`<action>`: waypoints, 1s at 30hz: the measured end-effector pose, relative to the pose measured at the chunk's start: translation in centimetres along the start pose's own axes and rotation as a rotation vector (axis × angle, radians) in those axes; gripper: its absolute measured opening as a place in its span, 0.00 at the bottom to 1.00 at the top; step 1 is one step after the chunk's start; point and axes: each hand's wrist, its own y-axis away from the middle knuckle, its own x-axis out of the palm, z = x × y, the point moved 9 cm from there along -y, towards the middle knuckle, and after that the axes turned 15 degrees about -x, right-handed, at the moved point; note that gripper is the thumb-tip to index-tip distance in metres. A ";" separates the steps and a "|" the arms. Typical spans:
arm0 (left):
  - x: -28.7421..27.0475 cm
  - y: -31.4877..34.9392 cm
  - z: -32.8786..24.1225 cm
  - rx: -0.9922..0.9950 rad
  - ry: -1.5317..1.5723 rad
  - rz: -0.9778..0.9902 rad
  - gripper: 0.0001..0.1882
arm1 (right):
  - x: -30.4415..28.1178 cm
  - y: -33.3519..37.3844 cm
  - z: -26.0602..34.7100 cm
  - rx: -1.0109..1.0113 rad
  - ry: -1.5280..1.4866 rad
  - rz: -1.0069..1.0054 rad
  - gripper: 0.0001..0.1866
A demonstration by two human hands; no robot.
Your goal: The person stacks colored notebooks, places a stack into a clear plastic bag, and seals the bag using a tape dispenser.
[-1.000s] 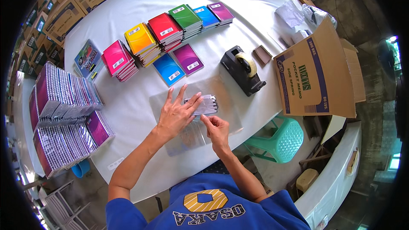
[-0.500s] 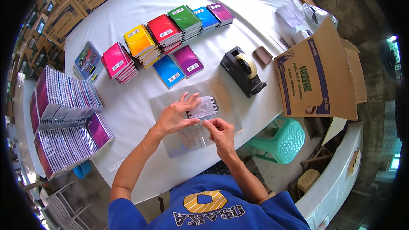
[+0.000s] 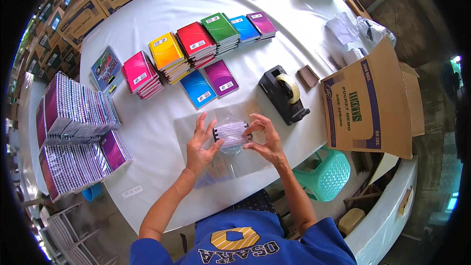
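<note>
A small bundle of spiral pocket notebooks (image 3: 229, 134) rests in front of me, white page edges showing and black coils at its ends. Clear plastic film is folded about it. My left hand (image 3: 200, 143) grips the bundle's left end, thumb on the near side and fingers curved at the far side. At the right end, my right hand (image 3: 266, 140) holds it between thumb and curled fingers. Beneath lie flat clear plastic sheets (image 3: 196, 176) on the white table. Beyond the bundle are a blue notebook (image 3: 198, 89) and a purple notebook (image 3: 221, 78).
A black tape dispenser (image 3: 283, 95) stands right of the sheets, near a small brown box piece (image 3: 308, 76). Stacks of coloured notebooks (image 3: 196, 39) line the back. Wrapped notebook piles (image 3: 78, 137) rise at left. An open carton (image 3: 365, 103) is at right, above a green stool (image 3: 326, 176).
My right hand has moved from the bundle's near edge to its right end, its fingers now around that end. My left hand has shifted onto the left end.
</note>
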 end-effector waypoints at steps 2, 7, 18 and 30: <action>0.1 1.1 -0.2 0.014 -0.057 -0.048 0.32 | 0.1 0.3 -1.0 0.064 -0.031 0.024 0.42; 0.0 3.3 -1.0 0.110 -0.138 -0.056 0.27 | -0.1 0.7 -1.0 0.042 -0.087 0.065 0.42; 0.7 0.8 -2.1 0.097 -0.332 -0.016 0.21 | 1.2 -0.3 0.3 -0.130 0.194 0.174 0.41; 0.4 -1.3 -2.6 0.044 -0.302 0.090 0.13 | 1.4 -3.1 1.5 -0.159 0.284 0.192 0.39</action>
